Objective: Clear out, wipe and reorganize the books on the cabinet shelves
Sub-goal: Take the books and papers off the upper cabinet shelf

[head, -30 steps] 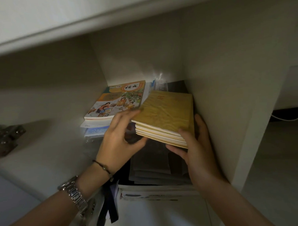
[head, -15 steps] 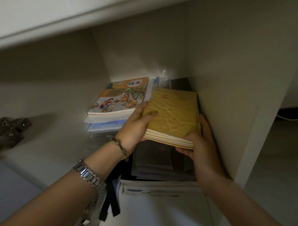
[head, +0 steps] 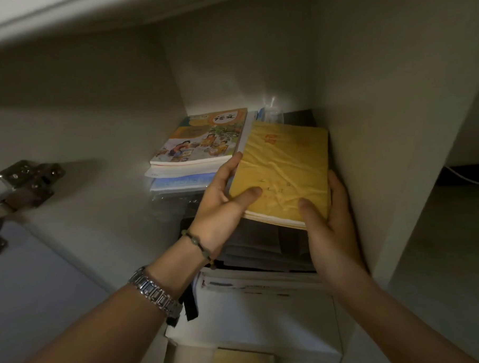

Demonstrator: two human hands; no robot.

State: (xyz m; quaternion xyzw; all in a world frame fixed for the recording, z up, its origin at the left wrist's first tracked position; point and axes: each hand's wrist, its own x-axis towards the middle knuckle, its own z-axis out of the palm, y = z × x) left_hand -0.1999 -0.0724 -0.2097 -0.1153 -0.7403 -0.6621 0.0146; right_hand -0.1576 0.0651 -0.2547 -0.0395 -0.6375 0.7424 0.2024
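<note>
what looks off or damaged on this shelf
The cover of the yellow book stack, held at its sides by the left hand and right hand, is creased and wrinkled. The dark papers beneath lie unevenly stacked.

Thin stack of yellow books (head: 284, 168) with wrinkled cover, centre frame, lying flat atop a dark pile, illustrated textbook (head: 203, 139) stacked just left, deep in the cabinet shelf (head: 102, 203)

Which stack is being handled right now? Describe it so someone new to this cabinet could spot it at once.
Look inside the open cabinet, against its right wall. There, on a dark pile, sits a stack of thin yellow-covered books, held by the left hand and right hand. Unlike the illustrated textbook to its left, its cover is plain, wrinkled yellow.
</note>
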